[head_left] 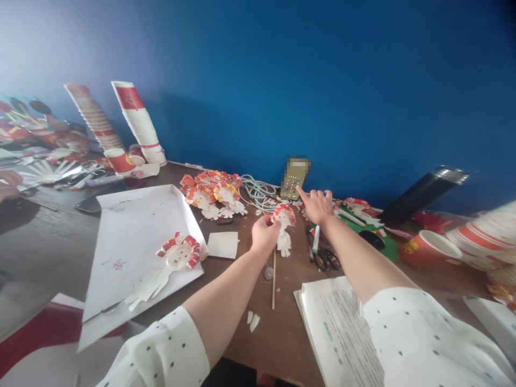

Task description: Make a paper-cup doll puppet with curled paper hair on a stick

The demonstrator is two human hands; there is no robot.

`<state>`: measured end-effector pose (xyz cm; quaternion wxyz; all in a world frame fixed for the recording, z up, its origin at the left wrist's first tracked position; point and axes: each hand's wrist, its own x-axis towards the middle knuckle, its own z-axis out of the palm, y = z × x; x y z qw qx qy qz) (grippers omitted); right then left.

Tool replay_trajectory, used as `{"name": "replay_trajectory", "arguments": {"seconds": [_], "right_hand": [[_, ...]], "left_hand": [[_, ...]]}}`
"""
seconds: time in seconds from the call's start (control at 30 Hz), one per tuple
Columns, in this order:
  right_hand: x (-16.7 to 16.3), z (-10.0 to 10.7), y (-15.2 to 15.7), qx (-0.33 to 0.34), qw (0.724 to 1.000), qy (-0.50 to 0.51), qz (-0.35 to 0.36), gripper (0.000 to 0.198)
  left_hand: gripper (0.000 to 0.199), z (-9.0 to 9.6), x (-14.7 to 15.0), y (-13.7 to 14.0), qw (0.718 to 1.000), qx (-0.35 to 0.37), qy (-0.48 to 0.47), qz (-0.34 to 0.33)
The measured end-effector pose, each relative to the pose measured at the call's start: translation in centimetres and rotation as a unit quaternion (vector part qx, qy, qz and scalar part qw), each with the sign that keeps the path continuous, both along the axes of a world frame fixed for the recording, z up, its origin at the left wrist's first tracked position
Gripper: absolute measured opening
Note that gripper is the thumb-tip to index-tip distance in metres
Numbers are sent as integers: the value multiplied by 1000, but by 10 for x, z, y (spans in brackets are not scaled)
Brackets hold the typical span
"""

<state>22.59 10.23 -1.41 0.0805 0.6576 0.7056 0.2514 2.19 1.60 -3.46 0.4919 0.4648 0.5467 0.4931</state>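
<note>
My left hand (265, 236) pinches the edge of a paper doll (284, 220) made of white paper with a red-and-white rim around its head. My right hand (319, 205) stretches its index finger to the screen of a phone (295, 177) leaning on the blue wall. Its other fingers are apart and hold nothing. Below the doll lies a thin wooden stick (273, 285), beside a small clear round piece (269, 273). Under my right forearm are black-handled scissors (325, 259) and a white marker (316, 239). Part of the phone screen is blurred.
Several similar paper dolls (212, 193) lie piled by a pale coiled cable (258, 188). Another doll (178, 253) rests on a white box lid (133, 226). Stacked paper cups (139, 123), a black bottle (423, 196) and printed sheets (342, 328) surround the work area. Another person's hand (8, 184) shows far left.
</note>
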Motion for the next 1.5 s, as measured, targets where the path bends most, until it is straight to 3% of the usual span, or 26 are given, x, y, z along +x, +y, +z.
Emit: {"name": "replay_trajectory", "arguments": {"seconds": [0.87,1.17,1.37,1.43,1.5], "right_hand": [[0,6,-8,10,1000,18,4,74],[-12,20,-33,24,990,128,-48,52],[-22,29,-62,55,960,272,-47,45],[-25,29,-73,52,929,362,-51,44],[-29,26,-84,47,880,467,-68,42]], "left_hand": [[17,1,0,1,1000,-13,-8,-1],[16,2,-1,0,1000,-7,0,-7],[5,-3,-1,3,1000,9,-2,-10],[5,-4,-2,4,1000,15,-13,-11],[9,-5,-1,4,999,20,-40,-16]]}}
